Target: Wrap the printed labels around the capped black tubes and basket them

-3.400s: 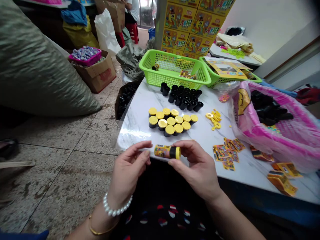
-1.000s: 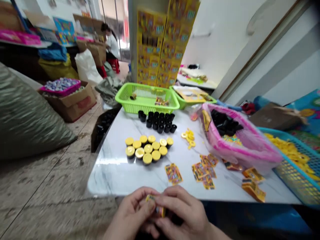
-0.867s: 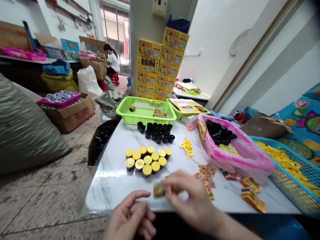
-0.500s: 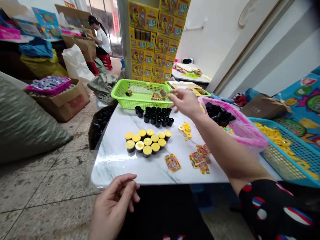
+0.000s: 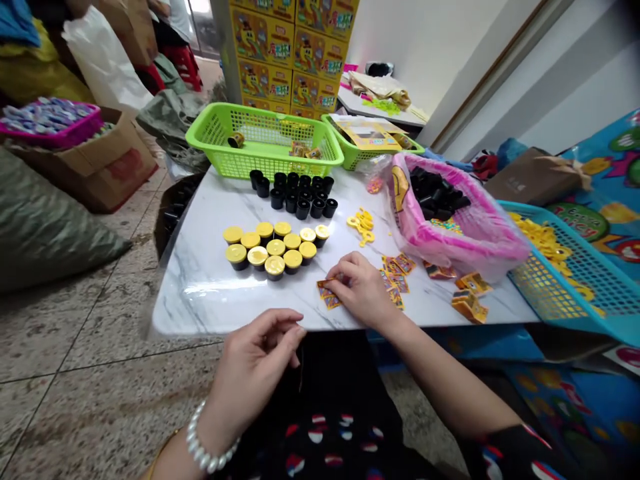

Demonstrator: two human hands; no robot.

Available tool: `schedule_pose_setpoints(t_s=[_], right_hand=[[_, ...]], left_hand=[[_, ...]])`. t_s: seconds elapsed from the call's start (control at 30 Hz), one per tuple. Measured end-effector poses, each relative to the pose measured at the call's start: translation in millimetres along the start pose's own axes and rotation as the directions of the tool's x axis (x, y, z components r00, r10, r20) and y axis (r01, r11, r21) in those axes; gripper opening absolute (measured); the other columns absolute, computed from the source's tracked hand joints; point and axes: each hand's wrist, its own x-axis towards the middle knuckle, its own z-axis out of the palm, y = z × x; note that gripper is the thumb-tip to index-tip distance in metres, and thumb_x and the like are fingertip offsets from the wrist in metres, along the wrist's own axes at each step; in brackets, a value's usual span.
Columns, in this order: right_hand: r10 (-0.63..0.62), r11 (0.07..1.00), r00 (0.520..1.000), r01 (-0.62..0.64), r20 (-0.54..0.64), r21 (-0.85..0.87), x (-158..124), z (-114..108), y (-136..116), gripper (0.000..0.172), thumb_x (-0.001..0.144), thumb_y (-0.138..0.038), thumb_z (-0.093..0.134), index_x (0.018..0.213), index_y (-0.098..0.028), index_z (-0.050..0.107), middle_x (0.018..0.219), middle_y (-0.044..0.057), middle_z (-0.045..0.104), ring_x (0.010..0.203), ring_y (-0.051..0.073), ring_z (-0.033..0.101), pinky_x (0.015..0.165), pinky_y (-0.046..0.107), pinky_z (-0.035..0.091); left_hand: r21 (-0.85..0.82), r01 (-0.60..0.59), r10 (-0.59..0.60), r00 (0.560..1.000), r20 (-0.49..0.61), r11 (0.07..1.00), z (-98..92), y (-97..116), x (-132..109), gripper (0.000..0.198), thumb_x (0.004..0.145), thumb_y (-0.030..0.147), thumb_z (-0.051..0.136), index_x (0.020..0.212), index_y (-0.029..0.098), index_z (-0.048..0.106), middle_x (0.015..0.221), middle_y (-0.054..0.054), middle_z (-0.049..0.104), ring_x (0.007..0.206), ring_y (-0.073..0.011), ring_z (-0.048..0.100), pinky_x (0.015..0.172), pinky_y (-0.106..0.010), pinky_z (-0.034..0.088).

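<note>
My right hand (image 5: 361, 292) is at the small pile of orange printed cards (image 5: 330, 300) near the table's front edge. Its thumb and fingers are pinched on the edge of a card there. A second, spread-out group of cards (image 5: 400, 265) lies just right of it, partly behind the hand. My left hand (image 5: 263, 357), with a pearl bracelet (image 5: 207, 443) at the wrist, hovers at the front edge. Its fingers curl loosely, thumb apart from the index finger, and nothing shows in them. Beyond it stand several black cups with yellow lids (image 5: 275, 248).
Black cups without lids (image 5: 303, 208) stand before a green basket (image 5: 270, 167). Yellow plastic pieces (image 5: 363, 223) lie mid-table. At right are a pink-rimmed, plastic-lined basket (image 5: 465, 250), folded orange cartons (image 5: 470, 307) and a blue basket (image 5: 560, 293). Stacked yellow boxes (image 5: 265, 40) rise behind.
My right hand has come back from beside the green basket to the cards in front and pinched one. My left hand has shifted right, still loosely curled. The view has tilted down.
</note>
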Motion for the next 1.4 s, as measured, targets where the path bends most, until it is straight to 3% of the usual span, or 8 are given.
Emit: schedule_pose_setpoints(t_s=[0.23,0.3,0.4,0.53,0.67,0.87,1.03,1.4], right_hand=[[-0.092,0.965,0.995,0.080,0.037,0.248,-26.1,-7.0,-36.2,0.008,0.084,-0.015,0.064,0.088,-0.020,0.066,0.077,-0.001,0.066,0.068,0.012,0.059,0.064,0.025,0.045],[-0.010,0.924,0.992,-0.038,0.123,0.381,-31.6,-2.8,-46.3,0.022,0.082,-0.017,0.067,0.104,-0.021,0.066,0.082,-0.001,0.067,0.065,0.011,0.057,0.058,0.023,0.043],[0.156,0.737,0.934,-0.326,0.321,0.592,-35.9,3.8,-57.3,0.041,0.079,-0.023,0.071,0.118,-0.020,0.061,0.079,-0.001,0.066,0.063,0.010,0.057,0.055,0.022,0.044],[0.206,0.613,0.895,-0.434,0.397,0.661,-41.0,10.2,-67.2,0.014,0.080,-0.029,0.072,0.084,-0.016,0.070,0.073,0.001,0.068,0.065,0.012,0.060,0.062,0.023,0.049],[0.276,0.628,0.899,-0.437,0.340,0.644,-48.3,16.2,-72.4,0.017,0.082,-0.032,0.072,0.076,-0.017,0.070,0.065,-0.001,0.066,0.056,0.010,0.055,0.053,0.021,0.044],[0.224,0.733,0.931,-0.357,0.289,0.579,-58.9,27.0,-71.3,0.018,0.088,-0.033,0.067,0.080,-0.018,0.073,0.066,0.000,0.068,0.055,0.010,0.056,0.052,0.021,0.044],[0.112,0.821,0.975,-0.199,0.191,0.535,-61.5,27.6,-72.4,0.019,0.092,-0.030,0.063,0.080,-0.019,0.073,0.067,0.000,0.070,0.060,0.011,0.061,0.058,0.021,0.048],[-0.034,0.880,0.996,-0.012,0.088,0.475,-58.7,31.2,-72.2,0.013,0.092,-0.020,0.064,0.082,-0.017,0.071,0.069,0.000,0.066,0.062,0.011,0.059,0.060,0.023,0.045]], left_hand=[[-0.176,0.027,-0.037,0.998,-0.052,0.984,13.2,4.3,12.9,0.028,0.080,0.034,0.074,0.101,0.018,0.066,0.057,0.003,0.062,0.054,-0.0115,0.059,0.045,-0.017,0.039],[-0.175,-0.002,-0.012,0.997,-0.074,0.985,12.0,-0.4,14.9,0.016,0.083,0.031,0.071,0.088,0.017,0.067,0.053,0.005,0.059,0.049,-0.0084,0.053,0.046,-0.017,0.040],[-0.160,-0.029,0.012,0.994,-0.109,0.987,5.4,-6.4,10.5,0.012,0.083,0.028,0.069,0.080,0.016,0.068,0.052,0.006,0.056,0.045,-0.0056,0.048,0.045,-0.015,0.038],[-0.147,-0.053,0.030,0.988,-0.150,0.988,-1.8,-8.7,-6.9,0.012,0.083,0.028,0.070,0.085,0.016,0.071,0.053,0.005,0.057,0.044,-0.0055,0.048,0.044,-0.015,0.039],[-0.118,-0.135,0.091,0.943,-0.320,0.984,-1.9,-7.5,-24.6,0.010,0.086,0.026,0.068,0.093,0.019,0.070,0.058,0.006,0.058,0.046,-0.0062,0.051,0.045,-0.015,0.042],[0.080,-0.232,0.245,0.911,-0.332,0.969,-0.4,-10.3,-33.5,0.004,0.085,0.019,0.069,0.082,0.020,0.073,0.072,0.001,0.067,0.057,-0.0083,0.057,0.052,-0.018,0.046],[0.033,-0.212,0.207,0.892,-0.401,0.977,0.3,-16.4,-32.8,0.008,0.083,0.023,0.073,0.089,0.021,0.068,0.074,0.001,0.065,0.060,-0.0100,0.059,0.054,-0.020,0.049],[0.168,-0.272,0.312,0.898,-0.309,0.948,-2.5,-10.3,-31.7,0.004,0.082,0.016,0.072,0.082,0.020,0.073,0.074,0.000,0.066,0.065,-0.0115,0.060,0.055,-0.021,0.047]])
